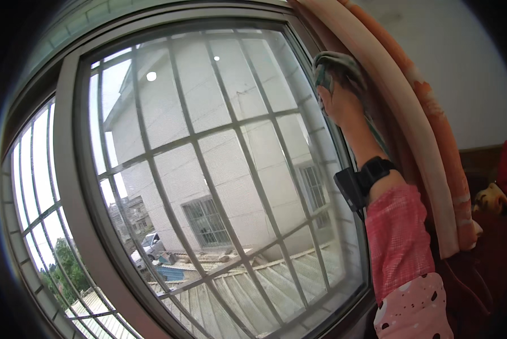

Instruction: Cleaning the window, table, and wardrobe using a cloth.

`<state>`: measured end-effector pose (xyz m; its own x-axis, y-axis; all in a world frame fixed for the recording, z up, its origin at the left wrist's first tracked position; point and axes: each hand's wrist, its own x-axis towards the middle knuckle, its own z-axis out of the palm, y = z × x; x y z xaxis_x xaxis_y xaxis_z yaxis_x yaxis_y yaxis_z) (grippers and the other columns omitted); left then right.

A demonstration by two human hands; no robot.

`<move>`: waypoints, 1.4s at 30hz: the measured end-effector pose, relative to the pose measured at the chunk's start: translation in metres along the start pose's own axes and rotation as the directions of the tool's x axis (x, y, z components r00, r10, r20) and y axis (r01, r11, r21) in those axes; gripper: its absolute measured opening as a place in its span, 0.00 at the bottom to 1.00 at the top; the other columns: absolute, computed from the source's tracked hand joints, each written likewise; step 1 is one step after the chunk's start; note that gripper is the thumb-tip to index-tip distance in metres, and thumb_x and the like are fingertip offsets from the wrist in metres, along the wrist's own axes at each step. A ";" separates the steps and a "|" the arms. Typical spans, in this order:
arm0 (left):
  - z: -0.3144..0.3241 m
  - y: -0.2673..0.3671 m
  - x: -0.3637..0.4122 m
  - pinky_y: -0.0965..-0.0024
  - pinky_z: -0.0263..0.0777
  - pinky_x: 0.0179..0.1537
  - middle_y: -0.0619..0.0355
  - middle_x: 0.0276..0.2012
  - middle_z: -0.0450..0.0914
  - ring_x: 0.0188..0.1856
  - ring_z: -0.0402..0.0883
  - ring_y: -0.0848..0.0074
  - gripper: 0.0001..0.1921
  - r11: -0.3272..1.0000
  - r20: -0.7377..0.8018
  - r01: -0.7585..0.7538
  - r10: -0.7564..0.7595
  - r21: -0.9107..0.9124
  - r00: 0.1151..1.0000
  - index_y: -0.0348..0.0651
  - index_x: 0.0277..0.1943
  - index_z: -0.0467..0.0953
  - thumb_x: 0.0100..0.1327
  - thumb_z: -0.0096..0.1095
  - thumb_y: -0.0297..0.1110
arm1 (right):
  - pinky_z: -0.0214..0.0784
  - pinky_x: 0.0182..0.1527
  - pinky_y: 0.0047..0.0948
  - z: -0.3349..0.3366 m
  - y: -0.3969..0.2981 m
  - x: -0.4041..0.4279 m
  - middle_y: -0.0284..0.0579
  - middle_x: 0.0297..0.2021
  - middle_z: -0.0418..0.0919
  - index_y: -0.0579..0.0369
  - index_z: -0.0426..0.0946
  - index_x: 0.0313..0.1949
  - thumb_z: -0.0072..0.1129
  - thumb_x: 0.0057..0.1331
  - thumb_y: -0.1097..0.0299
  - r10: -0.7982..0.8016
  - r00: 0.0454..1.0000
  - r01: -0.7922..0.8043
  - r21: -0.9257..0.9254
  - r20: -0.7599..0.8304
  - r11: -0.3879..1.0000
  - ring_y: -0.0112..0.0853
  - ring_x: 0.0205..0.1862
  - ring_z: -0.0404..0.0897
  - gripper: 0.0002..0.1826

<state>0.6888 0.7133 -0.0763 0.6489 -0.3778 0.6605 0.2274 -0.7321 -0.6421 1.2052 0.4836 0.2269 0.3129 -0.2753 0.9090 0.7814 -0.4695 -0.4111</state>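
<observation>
My right hand (342, 104) grips a bunched grey-green cloth (340, 61). It presses the cloth to the upper right side of the window frame (306, 44), beside the gathered curtain. A large glass pane (253, 169) fills the view to the left of the hand, with metal security bars (236, 125) behind it. On my right wrist sits a black strap with a box-shaped device (351, 188). A pink sleeve (399, 233) covers the forearm below it. My left hand is out of view.
An orange and peach curtain (431, 169) hangs close along the right of the window. At left, a thick upright frame member (73, 169) separates a second barred opening (45, 190). Outside are a pale building (253, 169), a ribbed roof (253, 301) and a parked car (149, 248).
</observation>
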 end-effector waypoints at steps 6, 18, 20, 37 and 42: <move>0.014 -0.009 0.004 0.35 0.32 0.62 0.41 0.54 0.68 0.65 0.52 0.43 0.13 1.000 -0.043 -0.004 0.003 -0.023 0.999 0.51 0.47 0.75 0.60 0.50 0.31 | 0.65 0.50 0.48 -0.003 0.044 -0.118 0.65 0.48 0.70 0.52 0.58 0.61 0.44 0.63 0.47 -0.098 0.984 0.088 -0.073 -0.149 0.993 0.55 0.47 0.73 0.32; 0.007 -0.002 0.028 0.42 0.32 0.64 0.31 0.59 0.60 0.65 0.49 0.38 0.10 0.998 -0.188 -0.070 0.069 0.000 0.980 0.42 0.47 0.73 0.63 0.52 0.27 | 0.62 0.51 0.43 -0.111 0.130 -0.446 0.70 0.48 0.69 0.71 0.53 0.60 0.40 0.66 0.56 0.522 0.842 -0.494 -0.195 0.137 0.847 0.58 0.50 0.69 0.32; 0.003 0.002 0.026 0.44 0.31 0.65 0.33 0.58 0.63 0.65 0.50 0.39 0.10 0.999 -0.231 -0.043 0.042 0.000 0.972 0.43 0.47 0.74 0.62 0.53 0.27 | 0.62 0.50 0.44 -0.115 0.133 -0.454 0.71 0.47 0.70 0.72 0.51 0.61 0.39 0.67 0.55 0.628 0.768 -0.584 -0.262 0.127 0.768 0.59 0.49 0.70 0.33; 0.002 0.007 0.028 0.47 0.28 0.66 0.43 0.56 0.69 0.64 0.57 0.49 0.10 0.994 -0.212 0.096 -0.104 -0.048 0.972 0.53 0.44 0.78 0.58 0.60 0.32 | 0.58 0.56 0.41 -0.137 0.022 -0.493 0.73 0.51 0.66 0.76 0.48 0.61 0.38 0.65 0.52 0.634 0.659 -0.586 -0.251 0.404 0.770 0.58 0.53 0.66 0.37; 0.004 0.006 0.031 0.50 0.29 0.66 0.45 0.57 0.69 0.64 0.58 0.51 0.11 0.993 -0.222 0.114 -0.113 -0.008 0.968 0.53 0.45 0.78 0.59 0.58 0.31 | 0.60 0.54 0.40 -0.157 -0.004 -0.504 0.67 0.51 0.68 0.68 0.56 0.60 0.46 0.62 0.59 0.501 0.737 -0.491 -0.151 0.454 0.858 0.54 0.53 0.68 0.32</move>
<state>0.7129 0.6992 -0.0616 0.4416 -0.4086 0.7988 0.2942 -0.7752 -0.5591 0.9597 0.4928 -0.2403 0.8672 -0.0570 0.4947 0.4355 -0.3946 -0.8090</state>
